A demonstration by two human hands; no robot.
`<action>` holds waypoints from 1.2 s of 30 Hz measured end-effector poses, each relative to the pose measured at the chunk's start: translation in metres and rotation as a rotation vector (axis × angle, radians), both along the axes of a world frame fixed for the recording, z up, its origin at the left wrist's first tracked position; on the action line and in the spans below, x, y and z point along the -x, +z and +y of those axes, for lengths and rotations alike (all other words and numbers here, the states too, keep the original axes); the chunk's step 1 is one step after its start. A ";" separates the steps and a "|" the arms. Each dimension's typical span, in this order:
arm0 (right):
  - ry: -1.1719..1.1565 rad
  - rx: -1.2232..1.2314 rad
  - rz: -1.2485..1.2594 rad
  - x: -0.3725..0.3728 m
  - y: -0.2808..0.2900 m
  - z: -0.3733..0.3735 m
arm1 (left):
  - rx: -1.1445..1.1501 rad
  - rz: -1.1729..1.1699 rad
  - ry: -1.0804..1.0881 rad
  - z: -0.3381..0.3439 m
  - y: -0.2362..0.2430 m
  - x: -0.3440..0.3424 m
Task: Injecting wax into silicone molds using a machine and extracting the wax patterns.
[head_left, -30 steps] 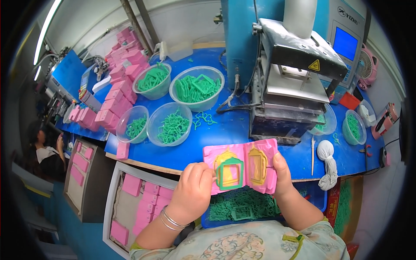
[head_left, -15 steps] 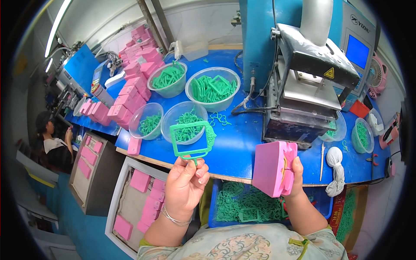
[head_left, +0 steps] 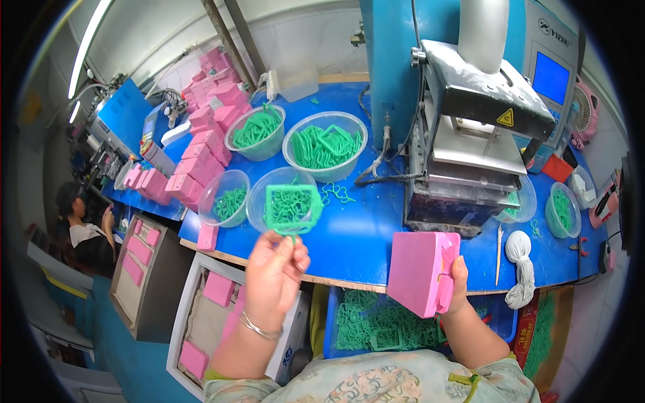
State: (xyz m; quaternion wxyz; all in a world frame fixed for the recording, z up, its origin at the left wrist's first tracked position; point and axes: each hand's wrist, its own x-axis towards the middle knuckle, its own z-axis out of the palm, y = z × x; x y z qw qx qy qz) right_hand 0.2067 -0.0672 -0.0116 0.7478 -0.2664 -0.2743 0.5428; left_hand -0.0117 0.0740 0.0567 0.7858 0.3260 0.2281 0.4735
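I judge the green frame, pinched at its six o'clock tab by my left hand and ten o'clock from the pink block, light, bendy and best held there, while my right hand grips that probably rubbery block.

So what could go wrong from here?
1. The left grip pinches the thin green frame only at its lower end; it might bend or slip.
2. If dropped, it could get lost among same-coloured pieces in the blue tub.
3. The right grip holds the pink block by one side; it might tip.
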 end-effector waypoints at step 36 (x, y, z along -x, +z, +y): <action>0.013 0.049 0.017 -0.007 -0.013 -0.011 | -1.102 0.762 0.515 0.127 0.016 -0.024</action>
